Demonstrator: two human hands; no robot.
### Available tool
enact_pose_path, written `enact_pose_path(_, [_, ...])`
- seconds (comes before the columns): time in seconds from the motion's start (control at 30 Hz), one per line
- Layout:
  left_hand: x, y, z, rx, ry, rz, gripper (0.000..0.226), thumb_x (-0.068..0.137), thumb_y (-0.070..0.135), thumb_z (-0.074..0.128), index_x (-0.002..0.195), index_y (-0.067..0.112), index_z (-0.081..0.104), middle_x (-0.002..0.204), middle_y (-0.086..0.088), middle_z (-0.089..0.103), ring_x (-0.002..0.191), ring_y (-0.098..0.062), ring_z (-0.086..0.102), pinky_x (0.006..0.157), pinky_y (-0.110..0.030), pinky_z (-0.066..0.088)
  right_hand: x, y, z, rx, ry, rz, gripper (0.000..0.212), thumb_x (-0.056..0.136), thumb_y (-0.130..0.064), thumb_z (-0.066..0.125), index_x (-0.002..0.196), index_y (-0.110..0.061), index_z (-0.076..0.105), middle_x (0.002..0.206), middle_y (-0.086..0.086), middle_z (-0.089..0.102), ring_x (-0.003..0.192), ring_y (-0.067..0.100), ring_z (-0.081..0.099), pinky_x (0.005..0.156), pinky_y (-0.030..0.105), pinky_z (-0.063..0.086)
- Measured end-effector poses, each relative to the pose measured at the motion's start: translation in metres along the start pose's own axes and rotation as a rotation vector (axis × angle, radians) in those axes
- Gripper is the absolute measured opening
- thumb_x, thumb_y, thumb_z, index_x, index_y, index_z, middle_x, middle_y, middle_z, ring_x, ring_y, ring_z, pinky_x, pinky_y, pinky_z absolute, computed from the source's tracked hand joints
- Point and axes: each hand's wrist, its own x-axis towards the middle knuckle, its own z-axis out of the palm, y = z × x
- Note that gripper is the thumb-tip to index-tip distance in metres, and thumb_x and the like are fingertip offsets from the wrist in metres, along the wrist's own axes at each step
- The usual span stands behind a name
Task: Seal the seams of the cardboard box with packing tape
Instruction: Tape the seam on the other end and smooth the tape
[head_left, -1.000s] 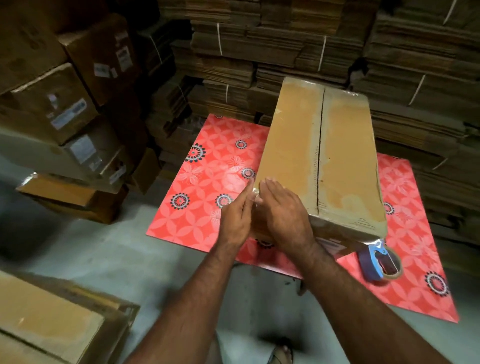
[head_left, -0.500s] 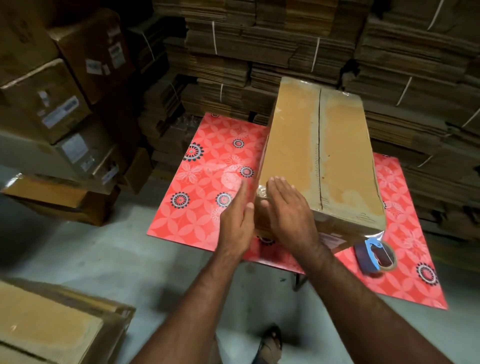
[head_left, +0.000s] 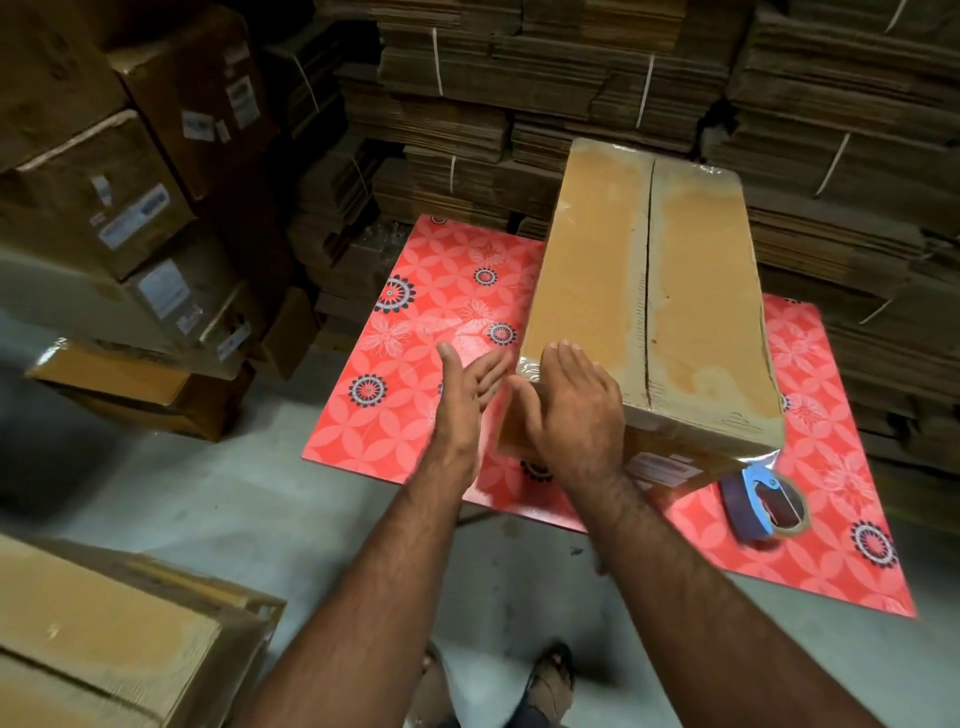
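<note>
Head view, right hand (head_left: 574, 415) flat on box (head_left: 644, 291), seemingly

Long brown cardboard box (head_left: 597, 275) lies flat on red floral mat, long axis running away from camera, slightly angled. Top has 2 flaps meeting at a dark centre seam (head_left: 648, 291) running full length, seam looks open, no clear tape strip over it. Shiny clear tape wraps near-left corner and far end edges. White label on near end face. Packing tape roll in blue dispenser (head_left: 763, 501) lies on mat just beside box's near-right corner, clear strip running up to that corner
</note>
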Motion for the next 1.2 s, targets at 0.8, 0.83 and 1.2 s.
enact_pose_path(0.8, [-0.031,-0.002,0.048,-0.106,0.158,0.082,0.068,0.103,0.055,0.014,0.155,0.015,0.031,0.16,0.005,0.032,0.146,-0.005,0.029,0.116,-0.019,0.021,0.001,0.031,-0.017,0.129,-0.172,-0.234,0.084,0.057,0.006,0.067,0.14,0.006,0.05,0.146,0.023,0.05,0.137,0.036,0.046,0.117,0.043,0.027])
enact_pose_path(0.83, [-0.03,-0.006,0.05,-0.089,0.137,0.081,0.067,0.104,0.054,0.013,0.155,0.014,0.031,0.16,0.004,0.032,0.146,-0.005,0.029,0.115,-0.019,0.02,0.001,0.031,-0.016,0.134,-0.173,-0.237,0.086,0.055,0.007,0.066,0.139,0.006,0.05,0.145,0.024,0.05,0.136,0.036,0.047,0.116,0.043,0.026])
enact_pose_path(1.2, [-0.029,0.011,0.056,-0.009,0.106,0.047,0.09,0.085,0.072,0.017,0.156,0.017,0.03,0.161,0.007,0.029,0.147,-0.006,0.025,0.119,-0.023,0.018,0.003,0.032,-0.018,0.182,-0.22,-0.226,0.088,0.055,0.007,0.065,0.142,0.004,0.048,0.148,0.023,0.047,0.14,0.035,0.044,0.119,0.04,0.023])
